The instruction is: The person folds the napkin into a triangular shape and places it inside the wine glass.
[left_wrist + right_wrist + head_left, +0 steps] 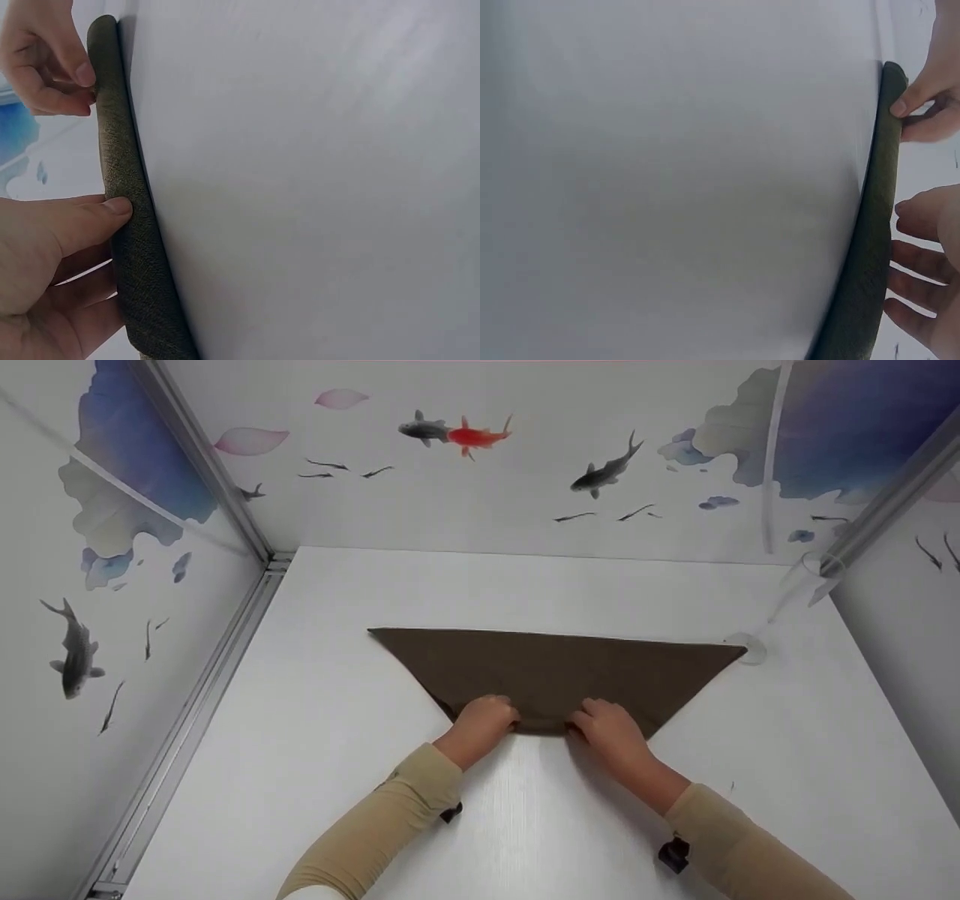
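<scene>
A dark brown cloth point(555, 667) lies on the white table, its long straight edge at the far side and its sides slanting inward toward me. Along its short near edge runs a thick rolled fold point(124, 157). My left hand point(482, 724) pinches the left part of this fold, thumb on top and fingers behind it, as the left wrist view shows. Toward the fold's right end is my right hand point(611, 735). Its fingers point(919, 262) reach to the fold and touch it, with the thumb not over the cloth in the right wrist view.
The white table point(315, 780) has a metal rail point(202, 705) along its left side. White walls with painted fish point(480, 435) stand behind and at both sides. A clear, transparent object point(825, 566) is at the back right corner. A faint transparent disc touches the cloth's right tip.
</scene>
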Available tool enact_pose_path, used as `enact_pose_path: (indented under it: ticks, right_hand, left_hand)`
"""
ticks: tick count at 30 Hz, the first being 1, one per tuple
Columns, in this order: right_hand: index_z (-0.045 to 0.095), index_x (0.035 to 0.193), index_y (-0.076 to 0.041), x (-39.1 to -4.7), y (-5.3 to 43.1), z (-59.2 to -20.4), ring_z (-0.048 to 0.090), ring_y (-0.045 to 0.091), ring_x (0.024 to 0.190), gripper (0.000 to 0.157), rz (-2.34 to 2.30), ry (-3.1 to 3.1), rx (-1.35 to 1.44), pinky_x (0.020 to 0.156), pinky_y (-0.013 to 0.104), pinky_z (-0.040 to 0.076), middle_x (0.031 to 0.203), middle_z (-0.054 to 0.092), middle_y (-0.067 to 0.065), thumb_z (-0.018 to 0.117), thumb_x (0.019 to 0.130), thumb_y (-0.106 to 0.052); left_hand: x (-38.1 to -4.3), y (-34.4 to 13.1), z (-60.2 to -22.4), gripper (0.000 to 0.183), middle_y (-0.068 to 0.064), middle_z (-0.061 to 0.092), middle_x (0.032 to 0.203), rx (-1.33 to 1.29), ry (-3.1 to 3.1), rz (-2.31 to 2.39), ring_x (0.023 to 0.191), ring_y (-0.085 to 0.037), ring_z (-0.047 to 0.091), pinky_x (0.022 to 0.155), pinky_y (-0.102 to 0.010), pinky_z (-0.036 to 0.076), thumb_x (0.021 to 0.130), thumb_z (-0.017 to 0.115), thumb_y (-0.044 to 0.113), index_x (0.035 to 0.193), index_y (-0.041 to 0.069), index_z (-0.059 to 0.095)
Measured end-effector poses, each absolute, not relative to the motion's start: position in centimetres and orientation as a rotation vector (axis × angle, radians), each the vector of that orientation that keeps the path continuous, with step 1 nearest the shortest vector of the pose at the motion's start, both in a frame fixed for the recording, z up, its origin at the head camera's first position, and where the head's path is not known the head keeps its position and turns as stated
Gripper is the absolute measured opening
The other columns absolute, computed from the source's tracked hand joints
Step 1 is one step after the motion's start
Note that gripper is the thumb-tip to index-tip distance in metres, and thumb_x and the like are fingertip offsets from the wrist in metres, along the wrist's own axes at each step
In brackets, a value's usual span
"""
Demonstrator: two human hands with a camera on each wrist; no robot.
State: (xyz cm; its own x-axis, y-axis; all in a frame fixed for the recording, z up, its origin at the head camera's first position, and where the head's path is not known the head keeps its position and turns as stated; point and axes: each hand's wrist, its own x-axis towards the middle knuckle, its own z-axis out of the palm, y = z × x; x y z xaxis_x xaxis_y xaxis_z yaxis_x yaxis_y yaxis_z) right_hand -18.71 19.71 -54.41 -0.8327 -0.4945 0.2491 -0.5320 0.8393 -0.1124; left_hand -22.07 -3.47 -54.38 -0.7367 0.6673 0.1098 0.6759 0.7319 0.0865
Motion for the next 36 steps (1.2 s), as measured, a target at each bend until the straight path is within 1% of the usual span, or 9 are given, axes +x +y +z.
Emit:
enact_pose_path:
  ticks: [5, 11, 14, 17, 19, 22, 26, 32, 36]
  right_hand:
    - [0.073, 0.094, -0.004, -17.8, 19.5, -54.4, 0.055, 0.022, 0.073, 0.014, 0.222, -2.805, 0.823, 0.064, 0.035, 0.050, 0.080, 0.053, 0.006, 0.078, 0.082, -0.009]
    - [0.073, 0.102, 0.000, -17.5, 19.3, -54.6, 0.056, 0.025, 0.078, 0.024, 0.166, -2.808, 0.827, 0.067, 0.035, 0.052, 0.086, 0.055, 0.010, 0.079, 0.081, -0.009]
    - [0.073, 0.103, 0.001, -17.5, 19.3, -54.9, 0.057, 0.026, 0.080, 0.026, 0.136, -2.799, 0.833, 0.069, 0.035, 0.052, 0.088, 0.056, 0.011, 0.079, 0.080, -0.008]
    - [0.073, 0.103, 0.002, -17.7, 19.3, -55.0, 0.057, 0.026, 0.078, 0.024, 0.137, -2.795, 0.824, 0.067, 0.036, 0.052, 0.087, 0.055, 0.012, 0.078, 0.081, -0.007]
    - [0.073, 0.102, 0.002, -17.8, 19.2, -55.1, 0.056, 0.026, 0.076, 0.022, 0.147, -2.793, 0.816, 0.066, 0.036, 0.052, 0.086, 0.054, 0.012, 0.077, 0.082, -0.005]
    - [0.073, 0.102, 0.002, -17.9, 19.2, -55.2, 0.057, 0.027, 0.075, 0.021, 0.152, -2.795, 0.803, 0.064, 0.037, 0.052, 0.086, 0.055, 0.012, 0.076, 0.083, -0.004]
    - [0.073, 0.103, 0.001, -18.3, 19.2, -55.2, 0.057, 0.027, 0.075, 0.019, 0.136, -2.822, 0.787, 0.064, 0.038, 0.052, 0.088, 0.056, 0.013, 0.074, 0.084, -0.004]
    - [0.073, 0.103, 0.002, -18.8, 19.2, -55.3, 0.057, 0.028, 0.074, 0.019, 0.145, -2.841, 0.773, 0.064, 0.039, 0.052, 0.086, 0.056, 0.013, 0.074, 0.084, -0.003]
    - [0.072, 0.102, 0.002, -19.1, 19.1, -55.3, 0.058, 0.028, 0.075, 0.019, 0.176, -2.857, 0.758, 0.066, 0.039, 0.053, 0.085, 0.056, 0.013, 0.074, 0.083, 0.001]
  left_hand:
    - [-22.0, -3.4, -54.3, 0.010, -0.002, 0.062, 0.083, -1.084, -2.873, -0.181, 0.080, -0.013, 0.063, 0.070, -0.021, 0.051, 0.091, 0.069, 0.007, 0.090, 0.012, 0.078]
    - [-21.9, -3.3, -54.5, 0.011, -0.003, 0.061, 0.086, -1.041, -2.879, -0.169, 0.083, -0.015, 0.062, 0.071, -0.022, 0.051, 0.091, 0.068, 0.004, 0.092, 0.010, 0.077]
    - [-21.8, -3.1, -54.6, 0.013, -0.003, 0.062, 0.089, -1.002, -2.865, -0.146, 0.085, -0.016, 0.062, 0.070, -0.023, 0.052, 0.091, 0.068, 0.003, 0.098, 0.011, 0.076]
    - [-21.7, -2.9, -54.8, 0.018, -0.003, 0.063, 0.091, -0.964, -2.814, -0.087, 0.085, -0.017, 0.062, 0.067, -0.025, 0.054, 0.088, 0.070, 0.002, 0.101, 0.014, 0.075]
    - [-21.6, -2.8, -54.8, 0.019, -0.003, 0.063, 0.089, -0.950, -2.767, -0.049, 0.082, -0.017, 0.061, 0.064, -0.026, 0.054, 0.086, 0.072, 0.001, 0.099, 0.015, 0.075]
    - [-21.5, -2.8, -54.9, 0.016, -0.002, 0.062, 0.084, -0.956, -2.704, -0.015, 0.074, -0.015, 0.060, 0.059, -0.026, 0.053, 0.084, 0.075, 0.001, 0.092, 0.016, 0.076]
    - [-21.5, -3.0, -54.9, 0.013, -0.002, 0.062, 0.079, -0.995, -2.669, 0.011, 0.069, -0.014, 0.058, 0.057, -0.024, 0.052, 0.085, 0.075, 0.003, 0.086, 0.015, 0.077]
    - [-21.7, -3.2, -55.0, 0.010, -0.002, 0.063, 0.078, -1.043, -2.634, 0.036, 0.068, -0.014, 0.059, 0.056, -0.024, 0.052, 0.086, 0.075, 0.006, 0.086, 0.015, 0.078]
    - [-21.8, -3.3, -55.3, 0.014, -0.002, 0.063, 0.081, -1.040, -2.644, 0.061, 0.069, -0.014, 0.059, 0.057, -0.024, 0.052, 0.085, 0.074, 0.003, 0.090, 0.016, 0.076]
